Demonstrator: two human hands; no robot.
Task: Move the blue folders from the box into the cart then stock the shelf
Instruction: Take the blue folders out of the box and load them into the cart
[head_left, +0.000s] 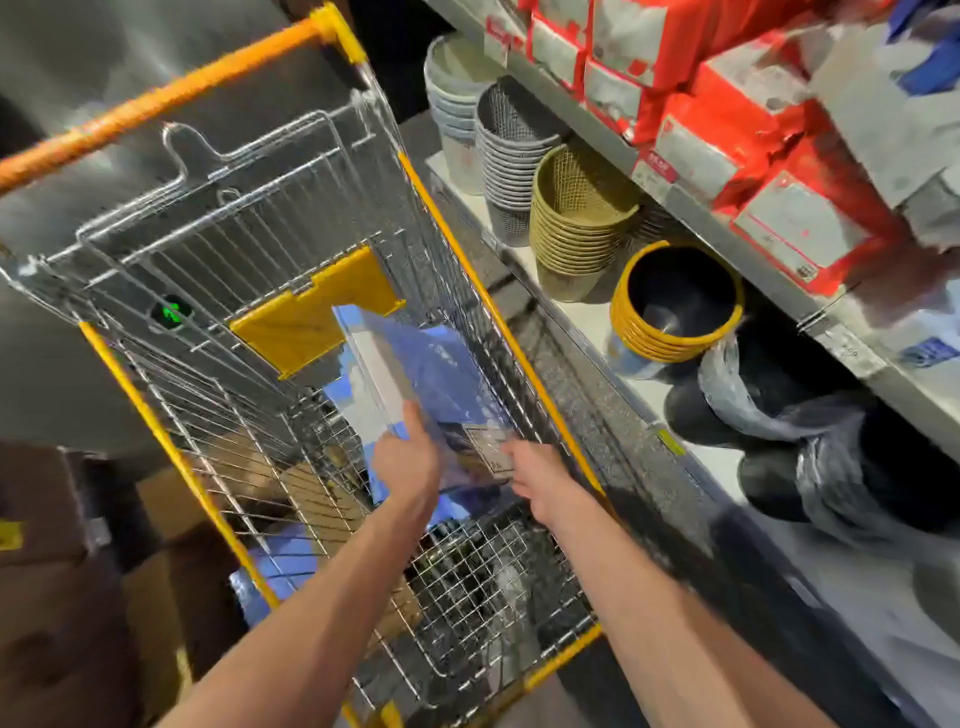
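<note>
A pack of blue folders (415, 374) in clear wrap is held tilted inside the wire shopping cart (218, 249). My left hand (408, 460) grips its near left edge, thumb on top. My right hand (537, 480) holds the near right corner by the white label. More blue folders (283, 566) lie lower down, seen through the cart's mesh. The shelf (613, 332) stands to the right of the cart.
The lower shelf holds stacked grey baskets (511, 156), gold baskets (576, 218), a yellow-rimmed black bin stack (675, 306) and wrapped black bins (779, 415). Red and white packs (727, 130) fill the shelf above. Brown cardboard boxes (62, 571) sit at the left.
</note>
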